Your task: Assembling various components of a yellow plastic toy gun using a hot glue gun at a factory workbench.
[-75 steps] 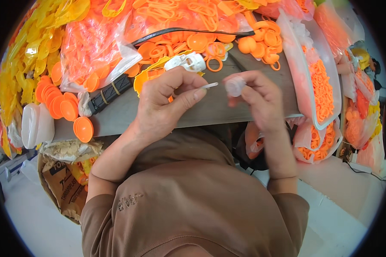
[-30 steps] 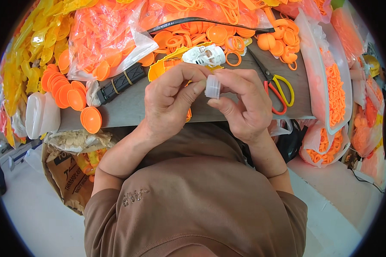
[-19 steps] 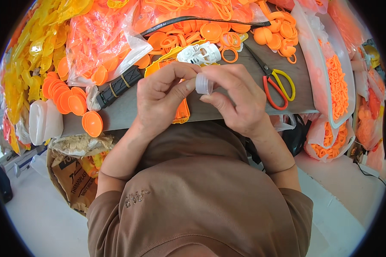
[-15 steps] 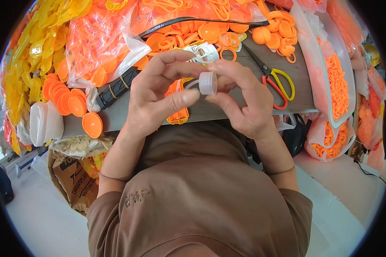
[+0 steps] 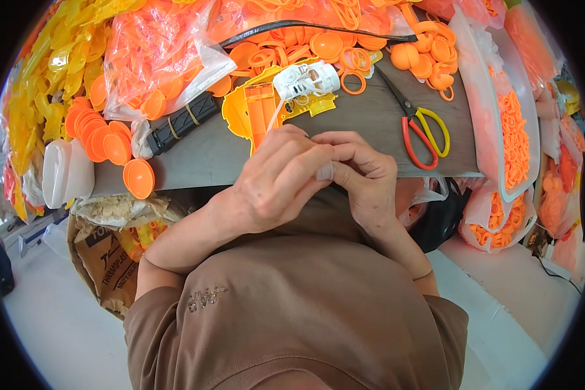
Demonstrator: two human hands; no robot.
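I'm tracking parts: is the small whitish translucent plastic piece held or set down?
Held: the piece shows between the left hand and the right hand, mostly hidden.

Bright, soft light washes right across, its source out of view! Glare skips over the crinkled clear plastic bag, and a white highlight flares on the translucent yellow plastic pieces. Deep shade lies under the flat grey tabletop. The left bare hand and right bare hand read crisply; the long frosted plastic tub curves with the fisheye, black rim all round, far right edge soft.
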